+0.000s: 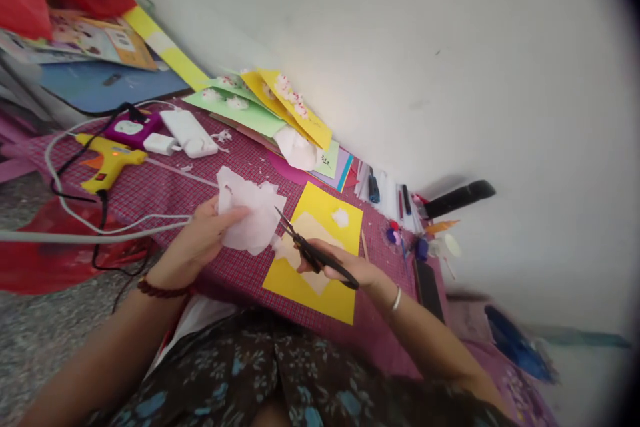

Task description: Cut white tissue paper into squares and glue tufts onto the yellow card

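Pinched in my left hand is a thin, ragged-edged sheet of white tissue paper. My right hand grips a pair of black scissors, whose blades point left toward the paper's right edge, just short of it and slightly parted. Beneath the scissors lies a yellow sheet of card with a cream paper shape on it. A small crumpled white paper piece rests near the card's upper part.
A yellow hot glue gun lies at left among white cables, beside a purple power strip and a white charger. Decorated yellow and green cards lean on the wall. A blue cutter lies at right.
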The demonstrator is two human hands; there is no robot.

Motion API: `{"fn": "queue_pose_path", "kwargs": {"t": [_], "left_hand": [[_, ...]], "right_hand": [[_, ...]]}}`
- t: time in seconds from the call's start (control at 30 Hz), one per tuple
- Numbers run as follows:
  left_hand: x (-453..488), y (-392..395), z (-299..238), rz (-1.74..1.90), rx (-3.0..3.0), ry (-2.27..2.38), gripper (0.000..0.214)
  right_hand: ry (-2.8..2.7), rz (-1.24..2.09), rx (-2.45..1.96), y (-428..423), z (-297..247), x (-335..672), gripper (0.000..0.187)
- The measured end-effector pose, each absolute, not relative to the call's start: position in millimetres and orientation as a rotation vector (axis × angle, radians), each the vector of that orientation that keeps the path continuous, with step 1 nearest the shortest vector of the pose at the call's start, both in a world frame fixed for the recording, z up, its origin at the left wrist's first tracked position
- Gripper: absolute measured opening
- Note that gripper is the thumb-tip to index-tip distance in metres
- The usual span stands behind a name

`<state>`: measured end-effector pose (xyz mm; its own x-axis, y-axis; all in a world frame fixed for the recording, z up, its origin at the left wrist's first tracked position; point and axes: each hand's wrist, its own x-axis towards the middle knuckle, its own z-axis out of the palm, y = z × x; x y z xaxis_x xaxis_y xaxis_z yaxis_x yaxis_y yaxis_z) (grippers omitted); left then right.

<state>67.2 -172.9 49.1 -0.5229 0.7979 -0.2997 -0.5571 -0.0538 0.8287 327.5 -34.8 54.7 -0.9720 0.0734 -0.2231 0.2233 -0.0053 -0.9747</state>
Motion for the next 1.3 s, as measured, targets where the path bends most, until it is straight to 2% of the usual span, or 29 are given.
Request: {"fn": "queue_pose_path", "kwargs": {"t": [0.33,0.87,1.0,1.2,1.3], "left_hand": [[54,-181,50,1.536,0.434,1.273,0.045],[60,-174,50,1.662,0.300,1.256,0.035],[67,-172,51,1.733,0.288,1.253,0.037],[65,-171,44,1.644,0.321,1.294,0.036],[64,-170,39,1.659,0.346,1.301,0.042]], "right_hand": [[2.236,-1.931,0.339,-31,60,310,0.080],[2.293,-1.953,0.418,-38,57,308,0.076],[2.293,-1.955,0.450,-40,56,308,0.077],[2.266,-1.924,0.486,-38,57,312,0.080],[2.265,-1.930,0.496,-38,56,313,0.075]]}}
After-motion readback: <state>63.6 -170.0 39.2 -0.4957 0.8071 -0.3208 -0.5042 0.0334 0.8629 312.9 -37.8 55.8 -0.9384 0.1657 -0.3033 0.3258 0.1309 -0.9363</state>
